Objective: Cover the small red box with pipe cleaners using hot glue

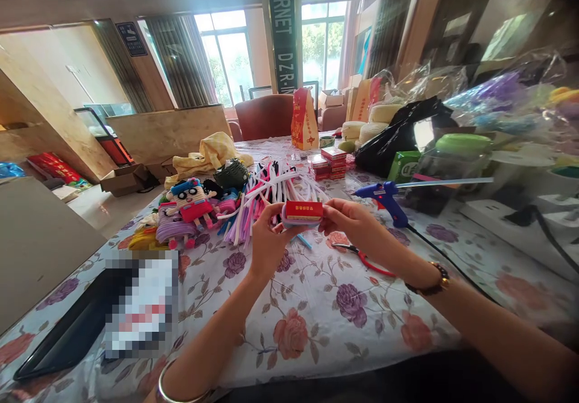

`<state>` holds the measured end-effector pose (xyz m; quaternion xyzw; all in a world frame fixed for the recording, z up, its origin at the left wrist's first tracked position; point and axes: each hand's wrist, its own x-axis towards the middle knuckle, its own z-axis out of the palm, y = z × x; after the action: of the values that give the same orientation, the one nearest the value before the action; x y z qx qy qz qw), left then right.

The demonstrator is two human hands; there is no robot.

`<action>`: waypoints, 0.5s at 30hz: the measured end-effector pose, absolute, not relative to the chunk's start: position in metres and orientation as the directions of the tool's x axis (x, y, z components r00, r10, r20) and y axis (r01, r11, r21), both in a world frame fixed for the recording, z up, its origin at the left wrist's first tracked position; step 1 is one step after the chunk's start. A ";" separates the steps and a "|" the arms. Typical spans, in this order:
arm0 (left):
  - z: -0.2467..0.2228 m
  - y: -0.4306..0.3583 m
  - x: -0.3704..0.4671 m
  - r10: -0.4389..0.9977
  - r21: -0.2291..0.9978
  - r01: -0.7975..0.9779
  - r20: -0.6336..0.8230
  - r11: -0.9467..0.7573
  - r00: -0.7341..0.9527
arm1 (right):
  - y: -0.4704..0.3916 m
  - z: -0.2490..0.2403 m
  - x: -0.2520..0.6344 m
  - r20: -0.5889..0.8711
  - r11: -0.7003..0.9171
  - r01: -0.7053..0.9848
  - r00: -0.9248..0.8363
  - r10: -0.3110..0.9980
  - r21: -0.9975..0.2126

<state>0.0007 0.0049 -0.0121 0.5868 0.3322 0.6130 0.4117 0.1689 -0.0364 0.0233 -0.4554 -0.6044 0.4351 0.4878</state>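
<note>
Head view: left hand (266, 237) and right hand (347, 217) pinch red box (304, 210) endwise over table (321, 345), beyond near edge; likely light, crushable (ends safest).

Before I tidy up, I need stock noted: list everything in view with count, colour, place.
Lettered box: 1, red, centre, held
Stacked boxes: several, red, far centre
Pipe cleaners: many, mixed, behind lettered box
Glue gun: 1, blue, right
Scissors: 1, red-handled, right of centre
Dolls: count unclear, multicoloured, left
Cloth: 1, yellow, far left
Gift bag: 1, red-gold, far side
Plastic bag: 1, black, far right
Flat object: 1, black, near left
Tablecloth: 1, floral white, underneath
Armchair: 1, brownish, back
Cardboard boxes: several, brown, around room
Windows: several, bright, back
Bagged items: uncountable, mixed, right
Left hand: 1, bare, box's left
Right hand: 1, bare, box's right
</note>
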 end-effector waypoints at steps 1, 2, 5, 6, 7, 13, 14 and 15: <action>-0.011 0.004 0.000 0.874 0.870 -0.104 0.486 -0.482 0.007 | -0.038 0.024 0.168 0.227 0.244 0.172 -0.111 0.968 -0.954; -0.011 0.003 0.000 0.843 0.839 -0.087 0.538 -0.537 -0.013 | -0.039 0.025 0.166 0.262 0.281 0.223 -0.113 0.959 -0.934; -0.009 0.001 -0.001 0.681 0.682 -0.014 0.729 -0.731 -0.067 | -0.046 0.028 0.163 0.377 0.385 0.369 -0.096 0.921 -0.846; -0.009 0.000 -0.002 0.615 0.618 0.017 0.784 -0.786 -0.082 | -0.048 0.029 0.162 0.413 0.412 0.405 -0.088 0.906 -0.816; -0.010 -0.001 -0.003 0.551 0.556 0.053 0.829 -0.829 -0.094 | -0.049 0.030 0.161 0.445 0.436 0.430 -0.085 0.892 -0.791; -0.012 -0.005 -0.008 0.306 0.310 0.344 0.950 -0.886 -0.069 | -0.051 0.030 0.159 0.482 0.480 0.420 -0.110 0.869 -0.770; -0.012 -0.006 -0.009 0.276 0.274 0.377 0.960 -0.885 -0.051 | -0.050 0.030 0.160 0.480 0.480 0.417 -0.113 0.870 -0.772; -0.011 -0.007 -0.009 0.247 0.240 0.403 0.968 -0.883 -0.036 | -0.050 0.029 0.160 0.479 0.480 0.417 -0.115 0.870 -0.772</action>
<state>-0.0089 -0.0069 -0.0108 0.6920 0.2348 0.6802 -0.0574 0.1602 -0.0498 0.0295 -0.4536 -0.7092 0.2330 0.4867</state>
